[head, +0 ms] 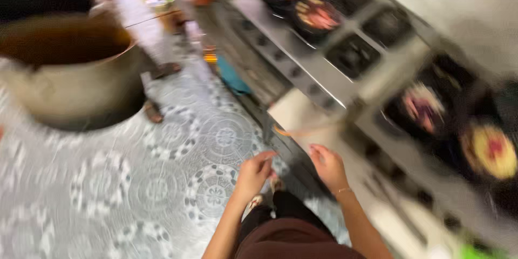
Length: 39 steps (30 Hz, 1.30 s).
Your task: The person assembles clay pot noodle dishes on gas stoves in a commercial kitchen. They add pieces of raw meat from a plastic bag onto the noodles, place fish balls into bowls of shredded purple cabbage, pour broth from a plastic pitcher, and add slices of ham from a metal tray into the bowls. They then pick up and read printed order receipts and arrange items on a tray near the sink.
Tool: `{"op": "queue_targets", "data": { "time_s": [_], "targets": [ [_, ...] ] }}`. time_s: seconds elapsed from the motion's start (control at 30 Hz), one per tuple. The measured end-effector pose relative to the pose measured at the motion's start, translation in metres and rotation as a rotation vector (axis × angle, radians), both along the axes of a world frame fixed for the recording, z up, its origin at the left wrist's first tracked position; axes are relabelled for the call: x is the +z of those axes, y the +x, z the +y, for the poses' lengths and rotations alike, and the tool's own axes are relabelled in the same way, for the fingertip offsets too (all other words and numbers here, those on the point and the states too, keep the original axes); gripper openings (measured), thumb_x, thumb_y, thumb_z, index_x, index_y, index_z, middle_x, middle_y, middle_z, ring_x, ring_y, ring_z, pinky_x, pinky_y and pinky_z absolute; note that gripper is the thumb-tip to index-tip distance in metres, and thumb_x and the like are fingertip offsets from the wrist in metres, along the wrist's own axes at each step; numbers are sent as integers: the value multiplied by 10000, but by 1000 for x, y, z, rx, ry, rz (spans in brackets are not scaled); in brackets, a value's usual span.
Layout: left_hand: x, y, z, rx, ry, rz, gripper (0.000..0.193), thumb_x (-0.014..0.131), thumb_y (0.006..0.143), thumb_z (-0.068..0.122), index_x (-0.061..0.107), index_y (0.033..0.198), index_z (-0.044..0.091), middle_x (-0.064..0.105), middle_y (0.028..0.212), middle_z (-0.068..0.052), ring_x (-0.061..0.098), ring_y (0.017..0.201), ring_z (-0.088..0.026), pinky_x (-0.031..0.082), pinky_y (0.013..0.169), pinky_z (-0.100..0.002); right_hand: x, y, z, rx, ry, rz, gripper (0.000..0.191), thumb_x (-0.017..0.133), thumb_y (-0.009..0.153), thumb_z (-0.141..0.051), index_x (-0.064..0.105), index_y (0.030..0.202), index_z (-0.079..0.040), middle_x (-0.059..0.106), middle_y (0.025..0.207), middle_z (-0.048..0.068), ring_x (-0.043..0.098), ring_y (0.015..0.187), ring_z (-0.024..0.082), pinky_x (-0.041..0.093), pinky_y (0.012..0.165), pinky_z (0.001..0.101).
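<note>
At the far left a large metal pot (70,70) stands on the patterned tile floor (162,183), its wide mouth facing up. Behind it, near the top edge, another person's sandalled feet (162,70) show, blurred.

Lower in the middle, the left hand (253,174) hangs over the floor with fingers curled loosely inward and thumb near the fingertips; it holds nothing that can be made out. Just right of it, slightly apart, the right hand (328,167) is partly open, fingers bent and pointing up toward the edge of the cooker, empty as far as the blur allows. A thin bracelet (344,190) circles that wrist.

Nearest the hands is the long steel cooker (302,65), its long axis running diagonally from upper left to lower right. Dark pans of red and yellow food (315,16) sit on its burners, more (488,151) at the far right.
</note>
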State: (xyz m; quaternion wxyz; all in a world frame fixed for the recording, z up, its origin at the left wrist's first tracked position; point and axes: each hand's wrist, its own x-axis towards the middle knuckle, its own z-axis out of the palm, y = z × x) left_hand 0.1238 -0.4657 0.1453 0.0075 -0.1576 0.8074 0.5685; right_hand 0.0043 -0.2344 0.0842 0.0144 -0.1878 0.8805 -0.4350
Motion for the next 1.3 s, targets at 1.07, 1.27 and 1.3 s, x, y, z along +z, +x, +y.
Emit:
{"op": "queue_targets", "data": {
  "time_s": [1.07, 1.27, 1.3],
  "targets": [
    [-40, -1, 472, -1458, -1148, -33, 477, 593, 951, 400, 863, 987, 9, 797, 979, -164, 755, 977, -328, 570, 879, -483, 15, 537, 309, -1112, 46, -164, 262, 677, 946, -270, 767, 968, -25, 757, 909, 172, 718, 820, 358, 540, 711, 412],
    [-89, 73, 477, -1438, -635, -212, 515, 626, 925, 311, 592, 1392, 97, 784, 800, -136, 756, 652, -217, 592, 630, -387, 29, 556, 365, -1095, -45, -144, 247, 675, 939, -252, 740, 1062, -48, 768, 945, 132, 741, 805, 303, 561, 715, 391],
    [-92, 85, 480, -1433, -607, -224, 542, 630, 933, 321, 554, 1426, 108, 781, 785, -134, 731, 620, -224, 577, 612, -382, 30, 550, 372, -1081, -56, -144, 242, 673, 938, -244, 739, 1067, -49, 768, 952, 129, 748, 817, 294, 568, 723, 387]
  ]
}}
